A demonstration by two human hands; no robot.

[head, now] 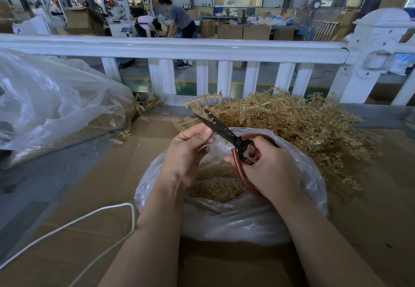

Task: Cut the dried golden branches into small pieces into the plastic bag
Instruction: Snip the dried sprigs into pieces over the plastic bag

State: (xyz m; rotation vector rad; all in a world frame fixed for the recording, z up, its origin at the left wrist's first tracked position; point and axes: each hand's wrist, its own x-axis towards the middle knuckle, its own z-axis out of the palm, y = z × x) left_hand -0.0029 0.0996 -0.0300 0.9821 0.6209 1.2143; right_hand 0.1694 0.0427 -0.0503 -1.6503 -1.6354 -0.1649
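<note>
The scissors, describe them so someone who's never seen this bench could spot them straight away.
Start at the clear plastic bag of cut golden pieces in the middle of the cardboard-covered bench. Directly above its opening, the right hand grips the scissors. They are the only tool there: dark blades parted and pointing up-left around a golden branch, with looped reddish-brown handles.

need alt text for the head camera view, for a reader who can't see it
A person's right hand grips red-handled scissors, blades open around a golden branch held by the left hand, above a clear plastic bag of cut pieces. A pile of branches lies behind it by a white railing.
</note>
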